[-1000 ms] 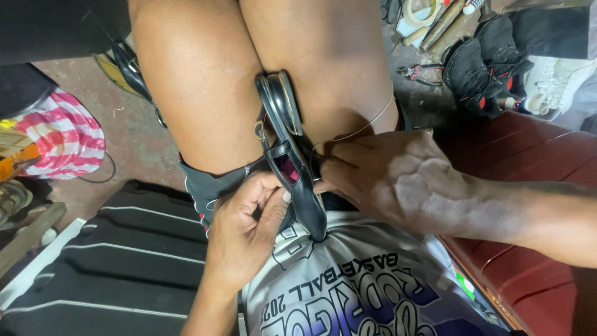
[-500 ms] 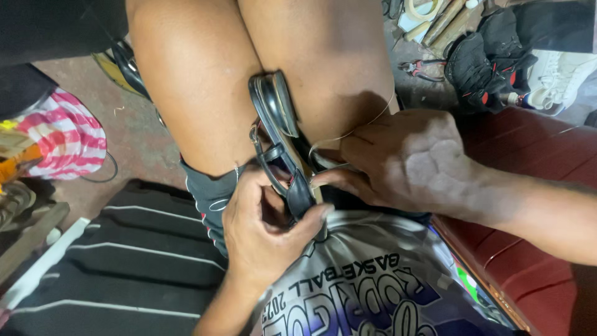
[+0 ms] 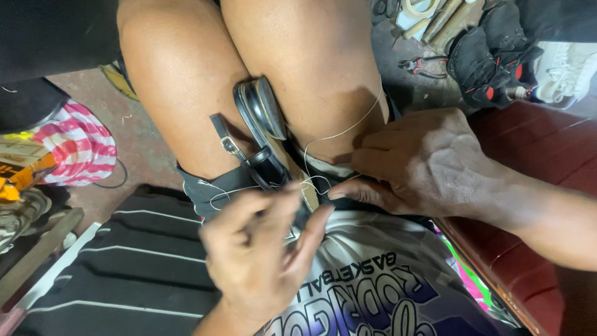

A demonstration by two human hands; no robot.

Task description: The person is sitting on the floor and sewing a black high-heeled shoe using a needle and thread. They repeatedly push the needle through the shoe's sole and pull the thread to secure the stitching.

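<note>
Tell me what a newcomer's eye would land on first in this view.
First, the black sandal clamped sole-up between the person's bare knees at the centre, its buckled strap hanging toward the lap. Next, the two hands meeting just below it: the left hand pinches at the sandal's near end, and the right hand presses in from the right. A thin pale thread loops from there across the right knee.

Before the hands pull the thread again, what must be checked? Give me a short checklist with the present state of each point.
1. Sandal gripped between the knees: ok.
2. Left hand at the sandal's near end, fingers on it: ok.
3. Right hand pinching the thread: ok.
4. Thread free of tangles: cannot tell; it loops loosely near the strap.
5. Needle in view: cannot tell.
6. Buckled strap clear of the stitching spot: ok, it lies to the side.
</note>
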